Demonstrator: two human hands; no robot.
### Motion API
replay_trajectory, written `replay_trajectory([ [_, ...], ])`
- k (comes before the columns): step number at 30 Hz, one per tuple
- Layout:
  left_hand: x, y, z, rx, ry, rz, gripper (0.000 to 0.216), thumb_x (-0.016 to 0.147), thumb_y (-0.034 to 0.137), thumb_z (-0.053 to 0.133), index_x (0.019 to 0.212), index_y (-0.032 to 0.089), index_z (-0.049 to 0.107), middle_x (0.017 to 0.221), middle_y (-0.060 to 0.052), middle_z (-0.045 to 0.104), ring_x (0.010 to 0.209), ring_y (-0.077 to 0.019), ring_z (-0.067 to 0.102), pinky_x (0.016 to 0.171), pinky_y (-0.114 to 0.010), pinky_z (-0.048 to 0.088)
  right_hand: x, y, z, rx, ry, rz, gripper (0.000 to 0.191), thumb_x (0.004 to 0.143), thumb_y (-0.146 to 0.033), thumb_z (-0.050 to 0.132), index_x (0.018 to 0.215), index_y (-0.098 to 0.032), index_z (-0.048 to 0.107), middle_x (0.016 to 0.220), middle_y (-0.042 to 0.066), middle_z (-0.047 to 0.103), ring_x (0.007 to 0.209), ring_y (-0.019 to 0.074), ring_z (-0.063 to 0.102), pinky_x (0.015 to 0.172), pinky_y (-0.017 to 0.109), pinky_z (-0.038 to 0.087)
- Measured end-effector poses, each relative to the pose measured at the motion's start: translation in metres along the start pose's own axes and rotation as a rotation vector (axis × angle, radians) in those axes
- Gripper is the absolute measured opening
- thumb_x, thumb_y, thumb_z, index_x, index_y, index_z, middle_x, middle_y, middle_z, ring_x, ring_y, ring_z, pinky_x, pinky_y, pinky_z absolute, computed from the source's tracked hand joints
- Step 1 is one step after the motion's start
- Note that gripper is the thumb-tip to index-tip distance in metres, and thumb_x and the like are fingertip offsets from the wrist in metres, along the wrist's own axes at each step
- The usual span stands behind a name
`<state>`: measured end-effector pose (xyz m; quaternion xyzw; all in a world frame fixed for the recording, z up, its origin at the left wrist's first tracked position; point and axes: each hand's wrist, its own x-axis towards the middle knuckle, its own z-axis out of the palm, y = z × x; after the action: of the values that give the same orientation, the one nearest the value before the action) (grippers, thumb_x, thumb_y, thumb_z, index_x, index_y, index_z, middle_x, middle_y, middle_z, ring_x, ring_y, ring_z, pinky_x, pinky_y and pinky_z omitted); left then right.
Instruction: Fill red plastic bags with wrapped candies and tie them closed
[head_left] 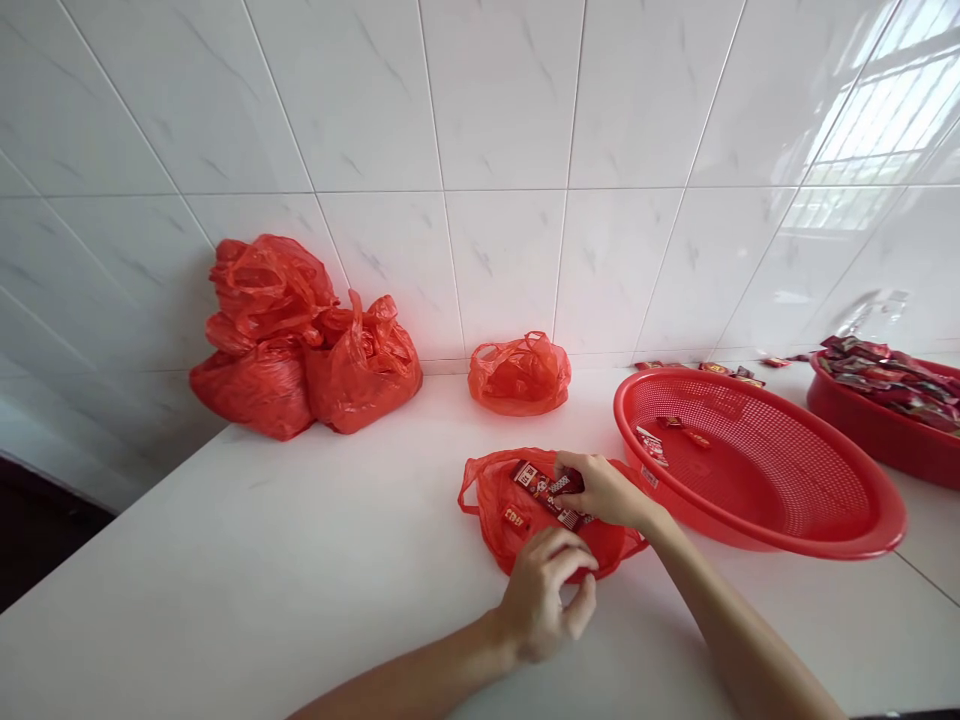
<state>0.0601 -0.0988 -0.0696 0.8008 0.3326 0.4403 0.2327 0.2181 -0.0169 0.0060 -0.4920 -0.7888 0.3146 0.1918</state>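
An open red plastic bag (487,480) lies spread on the white table in front of me. Inside it rest a long dark red snack packet (534,484) with white print and a small red wrapped candy (516,517). My right hand (600,490) reaches into the bag from the right, its fingers closed on a small dark wrapped packet (566,483) just over the long one. At the bag's front rim is my left hand (544,590), its fingers curled and the thumb apart from them. Nothing shows in its grasp.
A red perforated basket (750,530) stands to the right with a few packets inside. Beyond it a red basin (862,420) is heaped with wrapped packets. Filled red bags (360,370) stand at the back left, and another red bag (519,380) sits by the tiled wall.
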Motion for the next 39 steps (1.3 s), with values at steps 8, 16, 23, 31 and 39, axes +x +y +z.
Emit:
replay_trajectory([
  [8, 0.041, -0.014, -0.031, -0.176, 0.157, -0.241, 0.018, 0.086, 0.023, 0.06, 0.104, 0.022, 0.059, 0.102, -0.006, 0.067, 0.094, -0.0214, 0.066, 0.088, -0.04, 0.056, -0.003, -0.001, 0.015, 0.278, -0.012, 0.031, 0.023, 0.065, -0.011, 0.057, 0.078, -0.024, 0.043, 0.061, -0.007, 0.059, 0.05, 0.014, 0.055, 0.049, 0.025, 0.039],
  [16, 0.062, -0.028, -0.042, -0.359, 0.003, -0.426, 0.025, 0.089, 0.044, 0.063, 0.081, 0.019, 0.062, 0.084, -0.003, 0.068, 0.082, -0.0186, 0.064, 0.078, -0.032, 0.053, 0.0, 0.004, 0.021, 0.213, 0.137, -0.023, 0.024, 0.067, -0.02, 0.068, 0.078, -0.023, 0.046, 0.063, -0.007, 0.053, 0.058, 0.0134, 0.048, 0.055, 0.025, 0.037],
  [23, 0.055, -0.04, -0.042, -0.419, 0.121, -0.465, 0.031, 0.087, 0.048, 0.064, 0.076, 0.019, 0.06, 0.077, -0.002, 0.065, 0.073, -0.0174, 0.062, 0.069, -0.029, 0.051, 0.002, 0.006, 0.019, 0.319, 0.09, -0.001, 0.034, 0.068, -0.034, 0.078, 0.085, -0.022, 0.052, 0.064, -0.007, 0.054, 0.058, 0.0126, 0.047, 0.055, 0.025, 0.037],
  [31, 0.048, -0.054, -0.038, -0.451, 0.148, -0.465, 0.029, 0.07, 0.006, 0.054, 0.094, 0.02, 0.064, 0.099, -0.004, 0.07, 0.096, -0.0198, 0.068, 0.091, -0.037, 0.056, 0.001, 0.007, 0.018, 0.25, 0.115, 0.009, 0.023, 0.071, -0.023, 0.07, 0.087, -0.022, 0.053, 0.066, -0.007, 0.058, 0.06, 0.0132, 0.05, 0.057, 0.025, 0.038],
  [39, 0.047, -0.057, -0.038, -0.444, 0.134, -0.449, 0.051, 0.059, 0.001, 0.04, 0.099, 0.02, 0.066, 0.104, -0.004, 0.07, 0.102, -0.0192, 0.066, 0.097, -0.037, 0.054, 0.001, 0.006, 0.018, 0.213, 0.137, 0.016, 0.024, 0.071, -0.018, 0.069, 0.09, -0.022, 0.055, 0.067, -0.007, 0.059, 0.06, 0.0131, 0.051, 0.058, 0.025, 0.038],
])
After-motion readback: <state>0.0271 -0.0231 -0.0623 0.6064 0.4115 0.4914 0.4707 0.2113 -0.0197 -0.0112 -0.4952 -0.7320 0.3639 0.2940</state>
